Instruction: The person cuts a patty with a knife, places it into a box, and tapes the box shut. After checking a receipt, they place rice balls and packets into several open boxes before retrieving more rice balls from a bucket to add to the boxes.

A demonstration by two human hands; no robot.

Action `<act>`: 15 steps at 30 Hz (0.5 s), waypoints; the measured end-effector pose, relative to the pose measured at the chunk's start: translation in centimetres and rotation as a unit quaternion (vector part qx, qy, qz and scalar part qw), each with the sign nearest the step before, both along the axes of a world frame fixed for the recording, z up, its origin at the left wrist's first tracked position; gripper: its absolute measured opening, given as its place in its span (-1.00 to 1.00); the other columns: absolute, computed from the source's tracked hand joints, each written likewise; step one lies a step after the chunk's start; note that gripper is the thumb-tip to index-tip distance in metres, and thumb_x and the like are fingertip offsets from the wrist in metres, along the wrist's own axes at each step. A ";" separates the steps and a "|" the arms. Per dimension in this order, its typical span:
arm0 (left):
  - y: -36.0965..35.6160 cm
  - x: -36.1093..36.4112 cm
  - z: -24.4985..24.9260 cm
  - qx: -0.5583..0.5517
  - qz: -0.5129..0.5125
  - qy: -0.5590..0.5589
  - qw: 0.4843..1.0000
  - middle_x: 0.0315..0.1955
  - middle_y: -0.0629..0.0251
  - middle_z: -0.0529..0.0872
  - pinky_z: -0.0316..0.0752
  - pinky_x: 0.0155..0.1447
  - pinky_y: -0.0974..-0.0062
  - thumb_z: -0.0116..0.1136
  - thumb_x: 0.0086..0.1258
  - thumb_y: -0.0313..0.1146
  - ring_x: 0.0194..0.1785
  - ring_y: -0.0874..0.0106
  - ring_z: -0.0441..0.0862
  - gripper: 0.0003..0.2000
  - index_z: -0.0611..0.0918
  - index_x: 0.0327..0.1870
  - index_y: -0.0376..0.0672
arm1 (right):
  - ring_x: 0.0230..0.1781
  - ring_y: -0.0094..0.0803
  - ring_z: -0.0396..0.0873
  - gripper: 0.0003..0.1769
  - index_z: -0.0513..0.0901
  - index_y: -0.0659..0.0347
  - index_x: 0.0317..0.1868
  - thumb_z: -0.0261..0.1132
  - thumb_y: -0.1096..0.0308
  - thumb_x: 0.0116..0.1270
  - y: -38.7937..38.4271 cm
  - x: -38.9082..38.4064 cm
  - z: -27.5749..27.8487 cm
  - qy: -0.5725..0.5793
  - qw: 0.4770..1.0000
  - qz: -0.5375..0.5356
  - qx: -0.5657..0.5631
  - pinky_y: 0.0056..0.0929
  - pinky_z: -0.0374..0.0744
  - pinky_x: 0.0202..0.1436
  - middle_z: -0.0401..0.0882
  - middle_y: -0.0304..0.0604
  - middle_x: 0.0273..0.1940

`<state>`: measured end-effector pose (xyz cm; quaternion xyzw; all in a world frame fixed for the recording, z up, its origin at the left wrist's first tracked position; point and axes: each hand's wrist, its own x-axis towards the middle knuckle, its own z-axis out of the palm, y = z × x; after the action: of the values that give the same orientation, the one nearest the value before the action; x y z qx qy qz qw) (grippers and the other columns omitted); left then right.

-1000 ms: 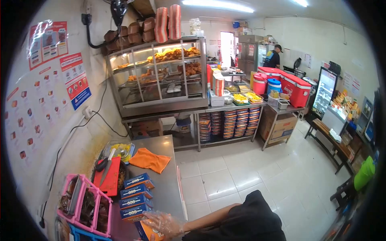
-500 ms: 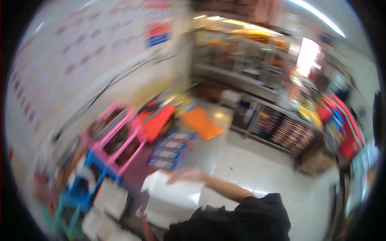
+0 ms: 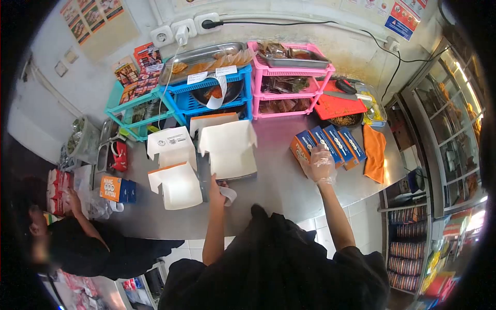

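My left hand point(image 3: 219, 192) is closed on a curled white paper strip point(image 3: 228, 196), its fingertips against the front edge of an open takeaway box point(image 3: 226, 147) with a white inside. To its left, a second open box point(image 3: 178, 185) lies on the steel table. My right hand point(image 3: 321, 165) wears a clear plastic glove. Its thumb and fingers are around the near end of the leftmost blue and orange box point(image 3: 302, 144) in a row of several closed ones. The glove covers part of that box.
Blue racks point(image 3: 206, 98) and pink racks point(image 3: 289, 95) stand along the wall. A knife point(image 3: 343, 95) lies on a red cutting board point(image 3: 338, 107), near an orange cloth point(image 3: 374, 154). On the left, a co-worker's hand point(image 3: 74, 200) is near a printed box point(image 3: 118, 189).
The view has swung from the room on the right to face the table. My right hand has gone from a white open box to the row of closed boxes.
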<state>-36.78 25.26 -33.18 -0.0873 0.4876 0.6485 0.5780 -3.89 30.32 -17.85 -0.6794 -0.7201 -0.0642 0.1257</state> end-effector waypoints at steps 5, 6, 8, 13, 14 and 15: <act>-0.7 0.5 -0.9 -0.151 0.156 0.089 0.972 -0.61 0.42 0.35 0.17 -0.58 0.63 0.29 0.10 -0.04 -0.63 0.58 0.21 -0.64 0.45 -0.35 -0.10 | -0.29 -0.10 0.53 -0.58 0.56 0.24 -0.30 0.30 0.05 -0.04 1.7 -0.8 -2.5 -0.008 1.000 0.002 0.026 -0.19 0.52 -0.21 0.51 0.02 -0.27; -1.9 1.7 0.2 -0.152 0.140 0.116 0.972 -0.60 0.44 0.34 0.16 -0.59 0.64 0.27 0.12 -0.05 -0.64 0.59 0.21 -0.65 0.44 -0.32 -0.09 | -0.32 -0.10 0.52 -0.55 0.54 0.25 -0.27 0.30 0.04 -0.05 2.4 -0.9 -3.2 -0.006 1.000 -0.002 0.012 -0.18 0.51 -0.23 0.53 0.01 -0.34; -4.1 4.0 0.5 -0.073 0.031 0.123 0.989 -0.54 0.46 0.39 0.19 -0.56 0.63 0.23 0.17 -0.08 -0.58 0.60 0.27 -0.65 0.42 -0.20 -0.08 | -0.27 -0.02 0.53 -0.45 0.48 0.29 -0.15 0.31 0.03 -0.02 2.3 -1.7 -3.6 -0.031 0.998 -0.009 0.061 -0.20 0.51 -0.17 0.57 0.01 -0.35; -2.7 12.9 4.4 0.044 -0.333 0.122 0.934 -0.06 0.51 0.46 0.34 -0.16 0.54 0.19 0.24 -0.10 -0.11 0.62 0.36 -0.50 0.35 0.16 -0.03 | -0.08 -0.27 0.53 -0.40 0.31 0.21 0.11 0.36 0.29 0.08 1.0 -4.4 -6.0 0.631 0.766 -0.063 0.107 -0.39 0.54 -0.09 0.53 -0.05 -0.11; -2.0 14.4 6.0 0.072 -0.318 0.135 0.936 -0.08 0.51 0.47 0.34 -0.14 0.55 0.21 0.22 -0.09 -0.11 0.61 0.38 -0.52 0.39 0.12 -0.03 | -0.06 -0.32 0.52 -0.41 0.29 0.17 0.13 0.35 0.33 0.11 -0.1 -5.4 -5.6 0.794 0.598 -0.093 0.062 -0.39 0.54 -0.08 0.52 -0.09 -0.10; -1.1 15.5 7.9 0.101 -0.305 0.146 0.936 -0.11 0.50 0.49 0.34 -0.13 0.56 0.22 0.21 -0.08 -0.10 0.60 0.39 -0.53 0.43 0.09 -0.04 | -0.06 -0.32 0.52 -0.41 0.29 0.17 0.13 0.35 0.33 0.11 -0.9 -5.7 -5.5 0.795 0.596 -0.096 0.062 -0.39 0.54 -0.08 0.52 -0.09 -0.10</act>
<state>-21.27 24.15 -25.30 0.2203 0.5020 0.4920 0.6763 -9.55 29.45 -23.35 -0.5172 -0.2598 0.4453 0.6832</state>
